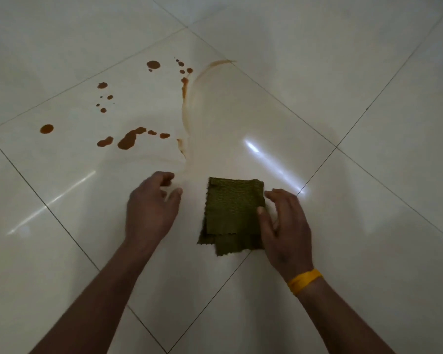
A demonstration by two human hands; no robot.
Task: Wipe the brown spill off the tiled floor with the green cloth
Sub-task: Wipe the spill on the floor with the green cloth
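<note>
Partly wiped: brown spill (127,141) left toward ten o'clock. Folded green cloth (234,210) flat, right hand (284,226) touching, left hand (151,208) apart, empty.

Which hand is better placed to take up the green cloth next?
Right. The right hand already touches the green cloth's right edge, thumb on top. The left hand hovers empty, apart from it.
</note>
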